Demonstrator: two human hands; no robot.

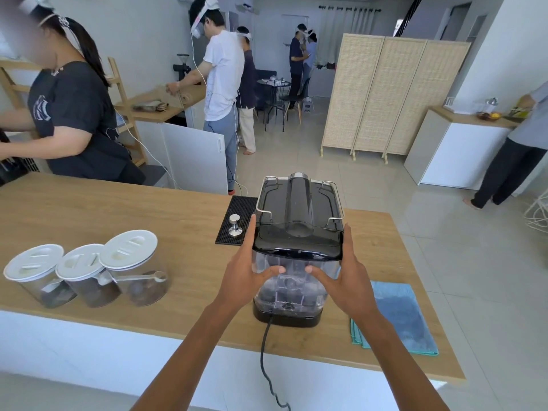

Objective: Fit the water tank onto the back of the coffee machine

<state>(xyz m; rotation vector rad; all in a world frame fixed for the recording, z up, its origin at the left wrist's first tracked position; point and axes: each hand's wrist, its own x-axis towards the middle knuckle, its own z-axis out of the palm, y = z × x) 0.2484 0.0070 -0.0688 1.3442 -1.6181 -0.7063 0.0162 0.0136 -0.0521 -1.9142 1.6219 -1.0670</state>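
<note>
The black coffee machine (298,203) stands on the wooden counter (118,221) with its back toward me. A clear water tank (292,289) with a black lid sits against that back, above the black base. My left hand (249,271) presses on the tank's left side, thumb up along the lid edge, fingers spread across the clear wall. My right hand (345,274) mirrors it on the right side. A black power cord (264,351) hangs from the base over the counter's front edge.
Three glass jars (89,274) with white lids stand at the left. A steel tamper (235,225) rests on a black mat (234,221). A blue cloth (397,315) lies right of the machine. Several people work at other counters behind.
</note>
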